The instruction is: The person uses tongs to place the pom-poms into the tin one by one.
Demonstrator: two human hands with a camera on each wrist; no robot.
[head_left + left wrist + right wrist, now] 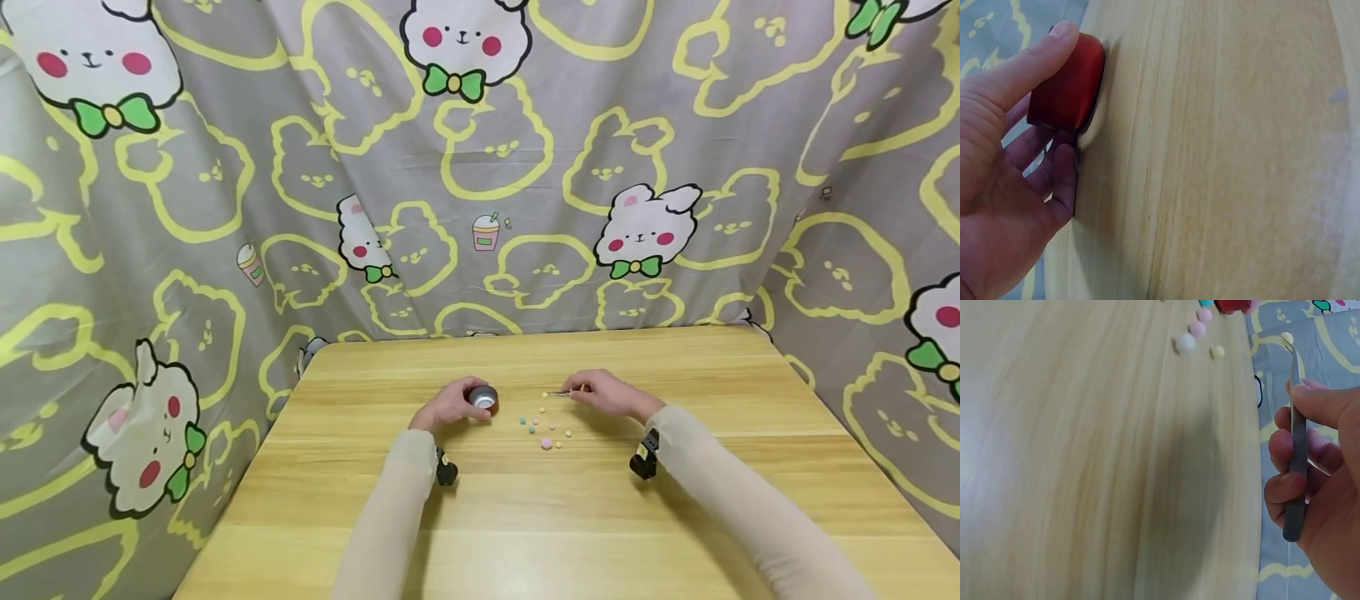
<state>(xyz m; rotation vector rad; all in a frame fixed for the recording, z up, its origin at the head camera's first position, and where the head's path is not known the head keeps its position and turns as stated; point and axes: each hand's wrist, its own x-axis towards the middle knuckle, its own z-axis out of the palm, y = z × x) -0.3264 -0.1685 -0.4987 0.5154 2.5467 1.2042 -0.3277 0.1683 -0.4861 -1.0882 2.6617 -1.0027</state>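
My left hand (452,402) grips a small round bowl (1067,87), red outside and silvery inside, with the thumb on its side. The bowl is at the table's middle. To the right, my right hand (611,393) holds a pair of metal tweezers (1298,450) with a bent tip. A pale yellow ball (1287,338) is at the tweezers' tip, seen above the table edge in the right wrist view. Between the hands lie several small balls, among them a teal ball (522,421), a larger pink ball (546,443) and a cream ball (568,433).
The wooden table (510,533) has light grain. A grey curtain (555,125) with yellow outlines and white cartoon animals hangs behind it and along both sides. A small black camera is strapped to each wrist.
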